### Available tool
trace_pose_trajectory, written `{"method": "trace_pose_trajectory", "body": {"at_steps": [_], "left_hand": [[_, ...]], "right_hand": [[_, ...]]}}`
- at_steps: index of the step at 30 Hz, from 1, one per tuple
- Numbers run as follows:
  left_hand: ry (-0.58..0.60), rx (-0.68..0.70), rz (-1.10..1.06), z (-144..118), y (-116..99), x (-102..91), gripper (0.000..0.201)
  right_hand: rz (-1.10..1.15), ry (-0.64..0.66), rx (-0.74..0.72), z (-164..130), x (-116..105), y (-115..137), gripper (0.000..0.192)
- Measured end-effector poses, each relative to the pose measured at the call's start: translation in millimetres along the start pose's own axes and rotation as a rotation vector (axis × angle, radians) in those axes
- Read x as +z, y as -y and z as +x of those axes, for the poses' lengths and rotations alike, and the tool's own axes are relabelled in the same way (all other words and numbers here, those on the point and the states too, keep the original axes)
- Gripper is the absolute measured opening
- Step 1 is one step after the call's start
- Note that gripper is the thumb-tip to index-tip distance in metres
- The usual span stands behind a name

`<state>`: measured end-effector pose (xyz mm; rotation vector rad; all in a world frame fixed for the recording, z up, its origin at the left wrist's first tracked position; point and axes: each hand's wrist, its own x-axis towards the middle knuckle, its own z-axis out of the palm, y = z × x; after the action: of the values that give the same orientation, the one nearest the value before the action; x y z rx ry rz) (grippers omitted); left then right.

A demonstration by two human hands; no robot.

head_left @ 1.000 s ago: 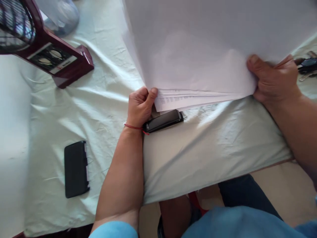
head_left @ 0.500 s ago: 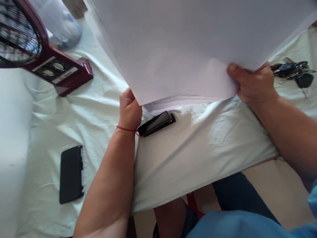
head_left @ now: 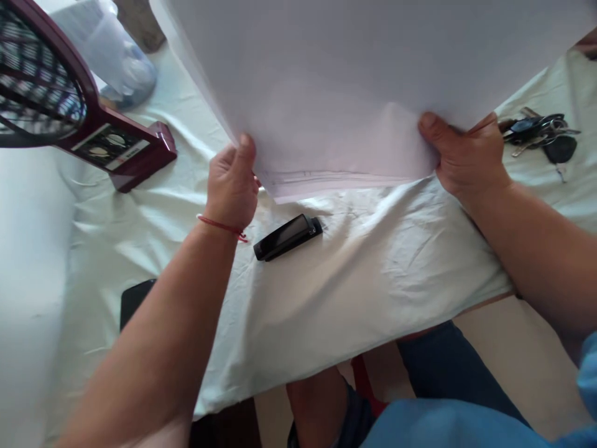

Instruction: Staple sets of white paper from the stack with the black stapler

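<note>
A stack of white paper sheets [head_left: 336,87] is held up over the table, tilted, its near edge fanned into several layers. My left hand [head_left: 233,180] is closed on the stack's near left corner, thumb at the edge and a red string around the wrist. On the right, my right hand [head_left: 466,152] grips the near right part, with the thumb pressing on the top sheet and the other fingers hidden underneath. A black stapler [head_left: 288,238] lies on the cloth just below the near edge of the paper.
A maroon mosquito racket [head_left: 125,143] stands at the left, with a clear plastic bag [head_left: 116,59] behind it. A black phone [head_left: 133,302] is partly covered by my left forearm. A bunch of keys [head_left: 543,134] lies at the right on the pale tablecloth [head_left: 354,292].
My left hand has shifted left and up along the paper's edge, and its thumb now shows. The sheets' near edges are more fanned. My left forearm now covers part of the phone.
</note>
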<state>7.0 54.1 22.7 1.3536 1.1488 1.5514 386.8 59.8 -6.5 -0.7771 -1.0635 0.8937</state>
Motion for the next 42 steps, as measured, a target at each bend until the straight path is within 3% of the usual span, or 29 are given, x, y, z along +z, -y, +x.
{"method": "trace_pose_trajectory", "body": {"at_steps": [5,8,12,16,20,24,30,33,38,42], "left_hand": [[-0.092,0.171,-0.033,-32.7,1.9,6.6,0.054],[-0.137,0.185,-0.083,-45.4,-6.8,5.5,0.042],[-0.079,0.063,-0.165,-58.2,-9.0,1.9,0.055],[-0.041,-0.075,-0.112,-68.5,1.1,3.6,0.046],[-0.047,0.015,-0.001,-67.4,2.3,4.6,0.035],[-0.088,0.139,-0.043,-58.9,-11.1,5.7,0.028],[-0.165,0.31,-0.186,-41.5,-21.2,7.7,0.054],[-0.169,0.361,-0.223,-36.0,-18.8,8.9,0.054],[-0.158,0.331,-0.282,-39.2,-3.1,2.7,0.052],[-0.089,0.154,-0.204,-49.4,9.8,-6.0,0.043]], "right_hand": [[-0.04,0.061,0.006,-5.2,4.9,7.9,0.074],[-0.075,0.106,0.063,-10.3,5.8,19.2,0.07],[-0.085,0.153,0.147,-13.5,5.8,28.7,0.07],[-0.063,0.081,0.181,-11.3,5.7,25.9,0.074],[-0.09,0.009,0.128,-10.4,6.0,25.2,0.067],[-0.128,0.019,0.086,-15.0,9.0,30.1,0.062],[-0.199,0.035,0.097,-21.3,16.6,46.7,0.06],[-0.167,0.04,0.053,-20.0,18.3,55.1,0.056],[-0.168,0.074,0.092,-20.4,18.2,60.4,0.064],[-0.121,0.198,0.203,-23.3,14.4,50.6,0.079]]}}
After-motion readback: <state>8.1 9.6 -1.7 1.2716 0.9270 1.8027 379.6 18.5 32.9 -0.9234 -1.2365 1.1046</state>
